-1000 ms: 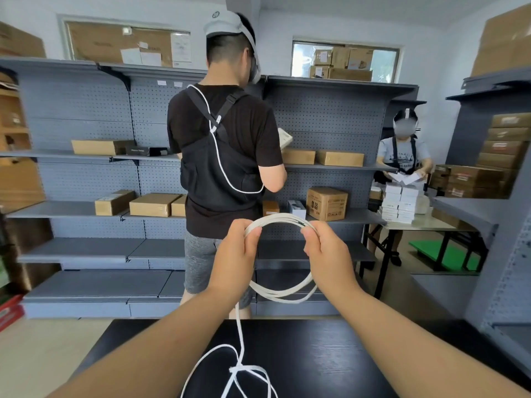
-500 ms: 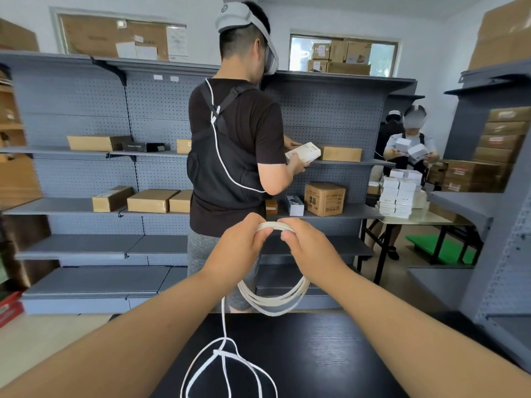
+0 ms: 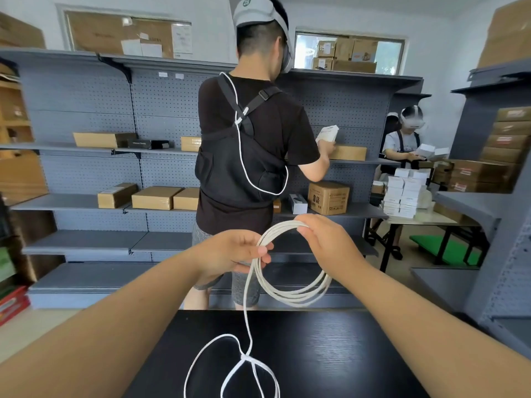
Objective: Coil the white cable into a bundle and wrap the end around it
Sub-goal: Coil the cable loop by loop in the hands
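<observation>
While the white cable point(image 3: 293, 300) hangs coiled above the black bench point(image 3: 344, 354), the hands stay apart: the right hand point(image 3: 324, 239) grips the coil's top, the left hand point(image 3: 230, 254) pinches its left side, and a loose tail trails onto the bench.

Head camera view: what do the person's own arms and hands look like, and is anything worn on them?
The left forearm and right forearm are bare right down to the picture's edge, with no sleeve in view. The left hand and right hand wear no gloves. No watch, bracelet, ring or marking shows on the sides facing the camera.
</observation>
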Demonstrator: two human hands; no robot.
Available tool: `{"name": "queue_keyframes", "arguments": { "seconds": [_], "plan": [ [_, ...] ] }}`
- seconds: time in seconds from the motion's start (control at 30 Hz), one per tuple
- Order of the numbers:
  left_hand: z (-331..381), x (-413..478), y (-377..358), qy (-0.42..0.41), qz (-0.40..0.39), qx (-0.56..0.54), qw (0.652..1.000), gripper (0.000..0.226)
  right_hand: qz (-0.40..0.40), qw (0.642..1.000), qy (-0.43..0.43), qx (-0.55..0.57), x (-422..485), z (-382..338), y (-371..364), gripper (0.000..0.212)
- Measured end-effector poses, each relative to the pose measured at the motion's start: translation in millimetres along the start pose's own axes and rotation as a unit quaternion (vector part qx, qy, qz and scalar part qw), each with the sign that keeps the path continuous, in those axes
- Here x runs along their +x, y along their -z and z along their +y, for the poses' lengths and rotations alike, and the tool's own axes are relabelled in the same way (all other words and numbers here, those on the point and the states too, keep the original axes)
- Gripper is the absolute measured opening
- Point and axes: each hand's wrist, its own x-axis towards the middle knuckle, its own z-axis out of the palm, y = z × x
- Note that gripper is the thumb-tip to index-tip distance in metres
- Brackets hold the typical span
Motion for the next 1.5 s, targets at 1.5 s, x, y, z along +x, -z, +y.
{"name": "queue_keyframes", "arguments": {
  "seconds": [1.5],
  "plan": [
    [7.3,16.2,-24.0,-0.163,0.266,0.257,0.915,0.027,0.010,0.968,-0.159,0.195,-10.2,4.6,-24.5,0.038]
  ]
}}
